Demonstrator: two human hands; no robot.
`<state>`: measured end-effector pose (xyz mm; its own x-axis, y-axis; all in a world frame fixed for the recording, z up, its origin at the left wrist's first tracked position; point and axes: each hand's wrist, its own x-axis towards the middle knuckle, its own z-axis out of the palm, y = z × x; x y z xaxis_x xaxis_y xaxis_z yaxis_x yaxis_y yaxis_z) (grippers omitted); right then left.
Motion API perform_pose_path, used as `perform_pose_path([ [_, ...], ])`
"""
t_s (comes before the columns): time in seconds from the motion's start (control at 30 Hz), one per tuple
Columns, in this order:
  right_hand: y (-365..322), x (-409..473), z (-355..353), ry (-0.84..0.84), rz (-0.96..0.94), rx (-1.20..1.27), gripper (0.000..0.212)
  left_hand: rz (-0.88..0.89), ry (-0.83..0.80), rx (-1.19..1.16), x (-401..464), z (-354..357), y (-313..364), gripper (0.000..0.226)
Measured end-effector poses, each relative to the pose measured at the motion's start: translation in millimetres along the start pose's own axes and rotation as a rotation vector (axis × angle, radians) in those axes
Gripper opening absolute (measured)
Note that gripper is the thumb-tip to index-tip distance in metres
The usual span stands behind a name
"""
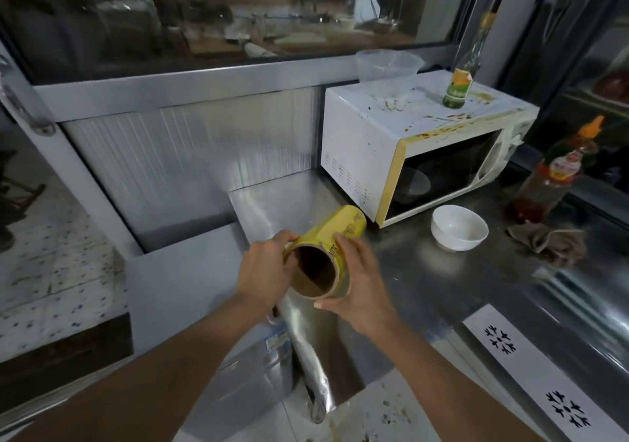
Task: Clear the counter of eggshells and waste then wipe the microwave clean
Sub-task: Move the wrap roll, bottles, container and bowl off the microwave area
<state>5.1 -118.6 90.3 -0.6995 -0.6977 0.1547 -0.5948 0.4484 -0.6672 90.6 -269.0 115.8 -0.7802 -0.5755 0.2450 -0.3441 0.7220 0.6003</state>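
A steel counter [425, 271] runs beside a speckled floor; above its near edge both hands hold a yellow roll with a brown cardboard core [323, 257], the left hand [263, 271] curled round its rim, the right hand [354, 281] clasping its side; a clear sheet, perhaps cling film, hangs below; farther back sit a white bowl [458, 227], a brown rag [548, 242] and the stained white microwave [422, 142] under a window.

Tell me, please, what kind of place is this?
Probably a small commercial kitchen or food stall: a steel counter, a stained microwave, and sauce bottles beside a serving window.
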Motion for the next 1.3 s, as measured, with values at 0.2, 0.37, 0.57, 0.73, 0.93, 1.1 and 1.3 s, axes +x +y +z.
perform_pose_path([
  [0.2,-17,42,-49,0.006,-0.072,0.174,0.096,0.007,0.117,0.05,43,-27,39,0.018],
  [0.37,-19,82,-85,0.001,-0.118,0.267,0.089,0.016,0.132,-0.03,84,-33,62,0.026],
  [0.57,-13,122,-105,0.052,-0.149,0.27,0.084,0.025,-0.007,-0.06,124,-27,68,0.044],
  [0.73,-7,149,-115,0.051,-0.099,0.255,0.07,0.032,-0.204,-0.26,155,-27,67,0.053],
  [0.93,-6,185,-132,0.076,-0.006,0.13,0.063,0.133,-0.438,-0.39,208,-20,56,0.077],
  [1.1,-7,204,-134,0.098,0.109,0.007,0.061,0.246,-0.502,-0.379,247,0,40,0.095],
  [1.3,-13,205,-128,0.11,0.203,0.017,0.058,0.386,-0.464,-0.379,269,20,35,0.092],
])
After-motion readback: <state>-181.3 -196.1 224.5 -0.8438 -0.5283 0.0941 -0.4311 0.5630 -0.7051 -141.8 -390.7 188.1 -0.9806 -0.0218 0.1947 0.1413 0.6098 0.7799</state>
